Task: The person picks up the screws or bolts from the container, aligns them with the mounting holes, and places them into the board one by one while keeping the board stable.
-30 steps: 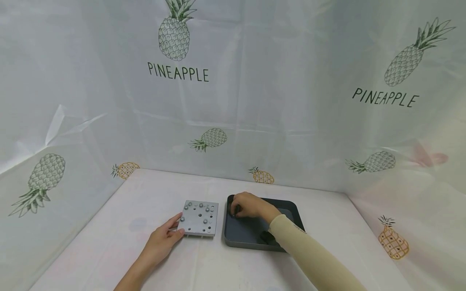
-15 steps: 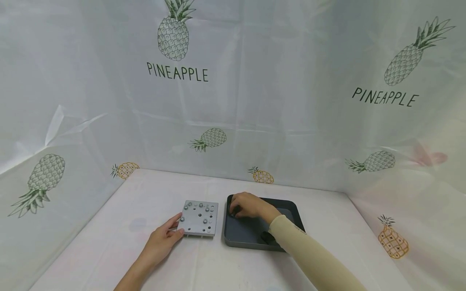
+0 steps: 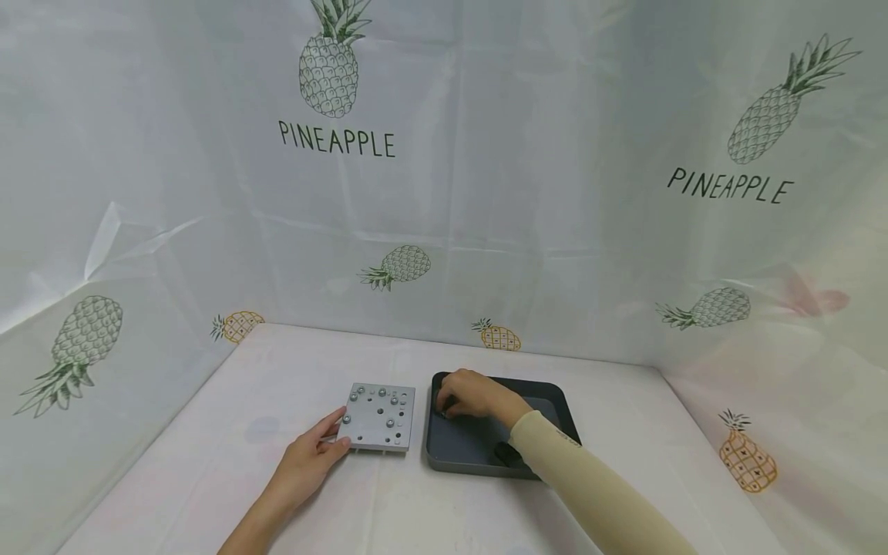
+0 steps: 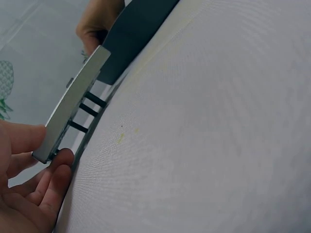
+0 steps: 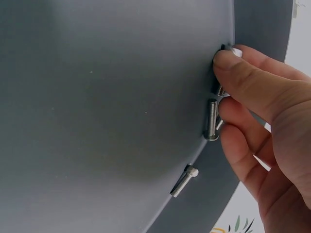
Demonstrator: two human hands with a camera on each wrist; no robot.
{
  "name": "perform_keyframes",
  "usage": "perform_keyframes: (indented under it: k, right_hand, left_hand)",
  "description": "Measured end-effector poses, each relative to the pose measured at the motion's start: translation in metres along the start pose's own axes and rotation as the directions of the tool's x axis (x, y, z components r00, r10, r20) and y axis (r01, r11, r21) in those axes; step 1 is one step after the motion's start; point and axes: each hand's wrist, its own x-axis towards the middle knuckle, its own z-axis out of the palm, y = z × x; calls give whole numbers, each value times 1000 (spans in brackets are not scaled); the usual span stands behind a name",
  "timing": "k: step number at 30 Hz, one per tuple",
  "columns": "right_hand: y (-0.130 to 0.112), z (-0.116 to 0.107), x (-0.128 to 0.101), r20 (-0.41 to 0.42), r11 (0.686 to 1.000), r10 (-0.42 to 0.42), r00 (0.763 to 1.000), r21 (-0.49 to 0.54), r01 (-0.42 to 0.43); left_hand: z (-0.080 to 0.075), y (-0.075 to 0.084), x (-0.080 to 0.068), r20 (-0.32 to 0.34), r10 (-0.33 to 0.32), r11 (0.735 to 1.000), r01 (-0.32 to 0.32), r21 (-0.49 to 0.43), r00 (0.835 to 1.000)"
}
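A square grey metal plate (image 3: 379,417) with several screws standing in its holes lies on the white table. In the left wrist view the plate (image 4: 77,99) shows edge-on, raised on short black standoffs (image 4: 88,109). My left hand (image 3: 336,432) rests flat on the table, its thumb and forefinger straight against the plate's near-left corner (image 4: 43,155). My right hand (image 3: 447,401) reaches into the far-left corner of a dark grey tray (image 3: 555,408). In the right wrist view, my thumb and curled fingers (image 5: 223,92) pinch a small silver screw (image 5: 220,90) at the tray wall.
Two more loose screws (image 5: 212,119) (image 5: 184,180) lie on the tray floor by my fingers. A small black object (image 3: 509,453) sits in the tray's near part beside my sleeve. Pineapple-print sheeting (image 3: 444,231) walls the table at the back and on both sides.
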Motion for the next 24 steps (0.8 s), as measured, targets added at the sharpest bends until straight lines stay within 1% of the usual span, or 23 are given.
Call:
perform_keyframes:
  k: [6, 10, 15, 18, 22, 24]
  right_hand:
    - [4, 2, -1, -21, 999, 7, 1000, 42, -6]
    - [6, 1, -4, -53, 992, 28, 998, 122, -21]
    - [8, 0, -7, -83, 972, 56, 995, 231, -35]
    - [11, 1, -7, -87, 967, 63, 994, 253, -39]
    - [13, 1, -9, -106, 968, 64, 992, 250, -35]
    - [13, -1, -10, -116, 964, 65, 991, 265, -32]
  left_hand:
    - [0, -2, 1, 3, 6, 1000, -6, -5, 1000]
    - [0, -2, 1, 6, 8, 1000, -8, -8, 1000]
    - [-1, -1, 1, 7, 4, 1000, -4, -11, 1000]
    - [-1, -1, 0, 8, 6, 1000, -6, -14, 1000]
    - [-1, 0, 0, 8, 8, 1000, -8, -13, 1000]
    - [0, 0, 0, 8, 6, 1000, -6, -11, 1000]
